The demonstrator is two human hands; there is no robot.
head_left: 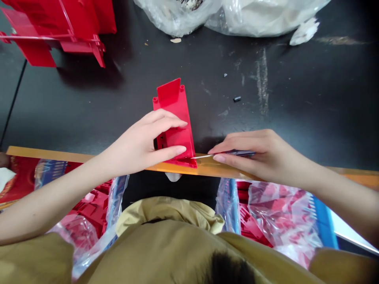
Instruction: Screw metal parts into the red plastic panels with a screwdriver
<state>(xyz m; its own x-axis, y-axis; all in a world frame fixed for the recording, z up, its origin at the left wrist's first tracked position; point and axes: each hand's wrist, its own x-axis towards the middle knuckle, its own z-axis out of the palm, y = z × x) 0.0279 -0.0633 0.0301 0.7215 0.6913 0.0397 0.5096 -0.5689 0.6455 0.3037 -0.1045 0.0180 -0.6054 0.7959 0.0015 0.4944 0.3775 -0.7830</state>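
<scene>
My left hand (pixel 148 144) is closed around a red plastic part (pixel 174 118) that stands at the near edge of the dark table (pixel 189 79). Fingers and thumb pinch its lower half. My right hand (pixel 260 156) lies low on the table edge to the right and grips a small knife (pixel 227 154) with a dark handle. Its thin blade points left and its tip touches the bottom right corner of the red part.
Larger red plastic pieces (pixel 59 31) sit at the far left. Clear plastic bags (pixel 231 15) lie along the far edge, with a white scrap (pixel 304 31) beside them. Bags of red parts (pixel 272 217) hang below the orange table edge (pixel 59 154) on both sides of my lap.
</scene>
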